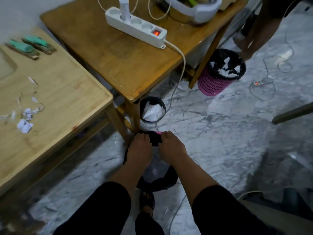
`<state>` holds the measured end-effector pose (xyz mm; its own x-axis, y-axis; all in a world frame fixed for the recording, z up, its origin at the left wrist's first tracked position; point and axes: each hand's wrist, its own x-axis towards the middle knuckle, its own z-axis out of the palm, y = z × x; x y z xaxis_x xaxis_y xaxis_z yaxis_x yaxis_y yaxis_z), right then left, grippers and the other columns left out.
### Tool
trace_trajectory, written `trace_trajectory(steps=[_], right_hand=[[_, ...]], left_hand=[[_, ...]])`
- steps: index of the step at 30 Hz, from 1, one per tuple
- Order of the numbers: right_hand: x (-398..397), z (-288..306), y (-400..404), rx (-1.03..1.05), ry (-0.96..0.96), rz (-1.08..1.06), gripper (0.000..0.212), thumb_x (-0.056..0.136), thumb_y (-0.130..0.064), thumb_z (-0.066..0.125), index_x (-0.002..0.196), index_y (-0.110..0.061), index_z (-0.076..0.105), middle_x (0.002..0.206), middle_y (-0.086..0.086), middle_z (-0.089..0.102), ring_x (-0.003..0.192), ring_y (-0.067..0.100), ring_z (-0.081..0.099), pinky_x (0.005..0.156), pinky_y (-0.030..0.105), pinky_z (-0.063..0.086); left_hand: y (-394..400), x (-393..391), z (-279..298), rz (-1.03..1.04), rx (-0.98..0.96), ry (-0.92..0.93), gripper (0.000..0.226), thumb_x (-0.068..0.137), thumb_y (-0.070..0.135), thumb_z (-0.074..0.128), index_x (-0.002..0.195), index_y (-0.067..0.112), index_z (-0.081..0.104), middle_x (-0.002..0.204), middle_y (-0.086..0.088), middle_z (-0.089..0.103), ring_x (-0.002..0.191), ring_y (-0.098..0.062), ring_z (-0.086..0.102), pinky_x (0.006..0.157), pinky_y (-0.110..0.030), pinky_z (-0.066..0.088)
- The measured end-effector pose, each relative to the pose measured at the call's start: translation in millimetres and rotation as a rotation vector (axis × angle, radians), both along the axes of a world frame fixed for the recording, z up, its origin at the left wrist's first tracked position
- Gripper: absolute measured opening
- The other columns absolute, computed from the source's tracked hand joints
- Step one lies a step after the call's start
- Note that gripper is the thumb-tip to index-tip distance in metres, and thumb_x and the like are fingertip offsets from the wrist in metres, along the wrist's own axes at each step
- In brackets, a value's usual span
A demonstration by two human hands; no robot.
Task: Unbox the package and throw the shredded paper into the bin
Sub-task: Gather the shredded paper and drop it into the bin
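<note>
My left hand [138,150] and my right hand [172,147] reach down side by side to a bin with a black liner [157,183] on the floor in front of me. The fingers of both hands curl over the liner at the bin's far rim, where a bit of pink edge shows. The inside of this bin looks dark and its contents are blurred. Several bits of shredded paper [25,120] lie on the light wooden table [67,99] at the left. No package shows in view.
A darker wooden table [118,56] carries a white power strip [135,25] with a lit switch. Under it stands a small black bin [152,110] holding white paper. A pink bin [220,72] with paper stands farther right, beside another person's legs [254,34]. Cables trail over the marble floor.
</note>
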<state>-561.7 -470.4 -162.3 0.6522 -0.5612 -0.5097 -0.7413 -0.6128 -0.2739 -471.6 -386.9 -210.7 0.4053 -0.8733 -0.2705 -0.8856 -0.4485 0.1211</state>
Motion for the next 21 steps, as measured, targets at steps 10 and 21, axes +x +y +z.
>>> trace_trajectory(steps=[10, 21], right_hand=[[85, 155, -2, -0.203, -0.231, 0.164, 0.048, 0.098, -0.026, 0.036, 0.139, -0.002, 0.03, 0.146, 0.014, 0.034, 0.134, 0.027, 0.032, 0.104, 0.031, 0.031], [205, 172, 80, -0.114, -0.342, 0.321, 0.063, 0.093, -0.038, 0.046, 0.144, -0.01, 0.022, 0.153, 0.008, 0.025, 0.139, 0.024, 0.027, 0.113, 0.035, 0.029]], left_hand=[[3, 80, 163, 0.134, -0.377, -0.134, 0.014, 0.067, 0.008, 0.071, 0.073, 0.001, 0.061, 0.067, -0.019, 0.06, 0.063, -0.034, 0.059, 0.051, -0.029, 0.051], [129, 178, 195, 0.598, -0.454, -0.104, 0.05, 0.082, 0.022, 0.062, 0.121, -0.008, 0.05, 0.116, -0.027, 0.055, 0.115, -0.04, 0.051, 0.097, -0.044, 0.046]])
